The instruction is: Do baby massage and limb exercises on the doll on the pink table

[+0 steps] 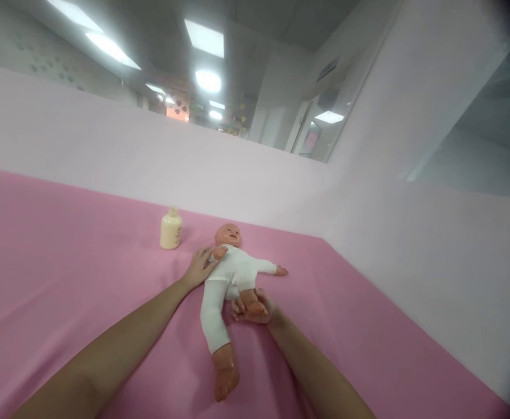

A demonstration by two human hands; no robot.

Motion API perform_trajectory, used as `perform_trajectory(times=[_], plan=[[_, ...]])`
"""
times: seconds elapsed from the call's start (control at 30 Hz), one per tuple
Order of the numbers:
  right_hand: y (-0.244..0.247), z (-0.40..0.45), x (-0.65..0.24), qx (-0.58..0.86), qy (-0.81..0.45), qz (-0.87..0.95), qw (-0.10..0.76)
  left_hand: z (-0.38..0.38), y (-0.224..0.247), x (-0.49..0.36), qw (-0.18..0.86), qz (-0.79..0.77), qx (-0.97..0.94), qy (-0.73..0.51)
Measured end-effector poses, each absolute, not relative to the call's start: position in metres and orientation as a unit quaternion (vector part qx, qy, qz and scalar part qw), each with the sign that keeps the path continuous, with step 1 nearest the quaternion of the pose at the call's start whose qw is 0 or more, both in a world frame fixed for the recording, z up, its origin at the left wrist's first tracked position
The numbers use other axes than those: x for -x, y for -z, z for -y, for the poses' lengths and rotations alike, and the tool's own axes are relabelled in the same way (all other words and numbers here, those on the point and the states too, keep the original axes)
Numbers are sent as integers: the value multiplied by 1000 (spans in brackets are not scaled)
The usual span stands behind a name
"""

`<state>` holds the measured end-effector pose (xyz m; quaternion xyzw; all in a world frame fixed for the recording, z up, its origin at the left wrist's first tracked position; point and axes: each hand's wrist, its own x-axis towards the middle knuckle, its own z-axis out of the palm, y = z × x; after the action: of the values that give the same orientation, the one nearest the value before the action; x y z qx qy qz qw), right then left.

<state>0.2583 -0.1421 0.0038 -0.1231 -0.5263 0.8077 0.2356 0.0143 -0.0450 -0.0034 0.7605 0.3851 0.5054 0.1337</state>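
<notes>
Head view shows the plastic baby doll in a white bodysuit lying face-up on the pink sheet-covered surface. Your left hand rests spread flat against its side, so keep that steadying press light. Your right hand cups the doll's bare bent leg; support it gently, clear of the cream plastic bottle near its head.

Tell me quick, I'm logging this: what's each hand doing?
Left hand: open, flat against the white-clothed plastic baby doll.
Right hand: closed on the doll's bare foot.
</notes>
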Motion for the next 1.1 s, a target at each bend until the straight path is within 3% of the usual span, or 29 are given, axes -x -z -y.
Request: perform_trajectory(times=[0.17, 0.37, 0.47, 0.77, 1.1], plan=[[1, 141, -275, 143, -783, 592, 125, 37, 3, -9, 149, -436, -693, -555], [-4, 160, -285, 173, -785, 586, 100, 28, 8, -3, 145, -471, -660, -567], [-9, 166, -282, 179, -791, 569, 137, 30, 8, -5, 137, -464, -677, -555], [-33, 154, -251, 229, -780, 450, 369, 45, 4, -14, 103, -380, -790, -471], [-23, 157, -256, 239, -785, 450, 352, 46, 2, -10, 87, -402, -795, -445]])
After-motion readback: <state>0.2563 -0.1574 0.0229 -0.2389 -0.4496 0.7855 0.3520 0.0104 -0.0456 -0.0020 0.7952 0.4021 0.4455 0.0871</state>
